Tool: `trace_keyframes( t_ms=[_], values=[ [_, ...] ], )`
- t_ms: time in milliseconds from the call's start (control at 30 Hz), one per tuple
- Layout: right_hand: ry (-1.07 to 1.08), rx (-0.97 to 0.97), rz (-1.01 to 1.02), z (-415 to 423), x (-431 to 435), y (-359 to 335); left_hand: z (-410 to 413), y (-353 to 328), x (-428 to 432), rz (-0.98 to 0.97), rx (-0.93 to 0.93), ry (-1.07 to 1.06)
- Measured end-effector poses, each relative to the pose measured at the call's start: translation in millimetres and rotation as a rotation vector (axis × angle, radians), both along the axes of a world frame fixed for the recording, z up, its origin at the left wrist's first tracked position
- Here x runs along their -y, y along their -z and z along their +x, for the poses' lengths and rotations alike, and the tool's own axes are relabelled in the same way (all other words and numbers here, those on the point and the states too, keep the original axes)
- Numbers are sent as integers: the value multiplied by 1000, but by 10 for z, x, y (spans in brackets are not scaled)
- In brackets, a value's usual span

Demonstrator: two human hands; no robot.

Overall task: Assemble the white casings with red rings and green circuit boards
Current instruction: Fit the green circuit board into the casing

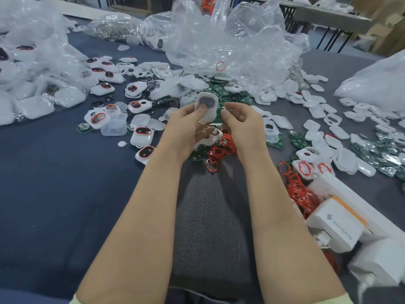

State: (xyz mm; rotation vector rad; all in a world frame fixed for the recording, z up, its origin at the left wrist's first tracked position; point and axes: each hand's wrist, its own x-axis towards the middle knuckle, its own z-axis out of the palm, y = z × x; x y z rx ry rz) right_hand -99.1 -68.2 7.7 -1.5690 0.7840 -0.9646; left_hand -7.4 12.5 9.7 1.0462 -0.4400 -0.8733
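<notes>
Head view: white casing gripped in left hand over the parts heap

Left thumb (200, 109) pressed flat on the dark inset of a white casing (208, 110), remaining fingers curled behind it, casing held upright and tilted slightly toward the camera. Lower in the same left hand (186, 128), a second casing (214, 134), blurred, apparently tucked against the curled lower fingers. Right hand (243, 121) just beside, apart from the held casing, fingers curled inward, thumb and forefinger close together around something small and pale; cannot tell what, nor whether truly pinched.

Directly under both hands, a tangle of red rings (221, 150) on the table, touching scattered green circuit boards (275, 142). More boards farther off, behind the held casing. To the left, finished casings (142, 134) with red rings fitted, lying singly on the dark blue table cover (54, 183). To the right, loose white shells (317, 111) in a spread heap, and another clump of red rings near white boxes (337, 224). Behind everything, crumpled clear plastic bags (230, 40). Between the forearms, a grey textured cloth (208, 216).
</notes>
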Motion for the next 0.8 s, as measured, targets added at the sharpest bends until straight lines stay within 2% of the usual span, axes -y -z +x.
trace_keyframes(
  t_ms=[167,433,500,567,700,800],
  values=[
    [-80,147,342,17,-4,13,-7,38,29,-31,17,5],
    [-204,385,526,14,3,-2,-19,6,13,-143,-128,53],
    [-197,385,540,29,-17,5,-13,-4,6,-158,-167,63],
    [-77,234,397,31,-4,41,-11,-7,4,-152,-181,42],
    [166,-214,-126,35,22,92,-5,14,25,-123,-161,-20],
    [151,-274,-243,42,1,66,-1,38,48,-110,-121,-26]
  ],
)
